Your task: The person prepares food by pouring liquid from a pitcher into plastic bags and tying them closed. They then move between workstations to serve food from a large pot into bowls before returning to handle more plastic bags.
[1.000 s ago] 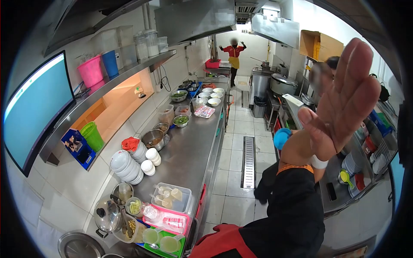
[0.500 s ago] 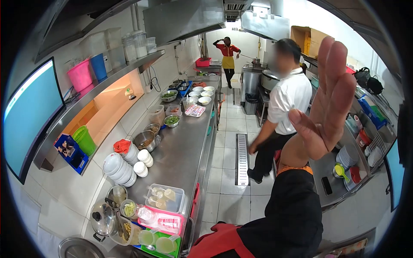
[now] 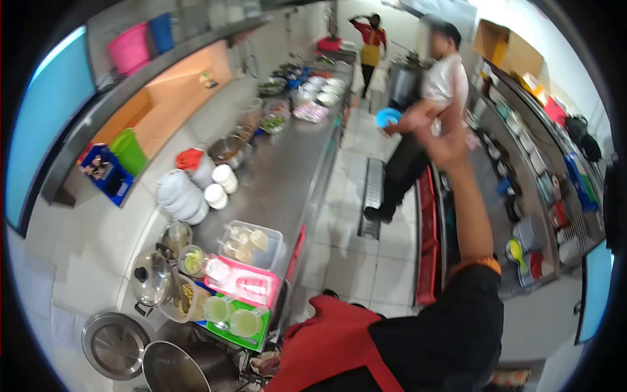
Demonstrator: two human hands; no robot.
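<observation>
In the middle aisle of a busy kitchen, the person's right hand [image 3: 449, 145] is stretched far out in front, at the end of a bare arm that comes out of a black sleeve with an orange cuff [image 3: 475, 287]. The hand is a blur, so I cannot tell how far open it is or if it holds anything. The left hand is not in the picture.

Just beside the hand stands a co-worker in a white shirt [image 3: 444, 81], who holds a small round blue bowl [image 3: 387, 117] out over the floor (it is near the hand, a little to its left and higher up, not touching it). Off to the left runs the long shiny steel counter [image 3: 287, 176] with a stack of white bowls [image 3: 179, 196] on it.

I think a reach like this goes best slow and steady, with the arm kept off the co-worker's elbow so the bowl does not get bumped
</observation>
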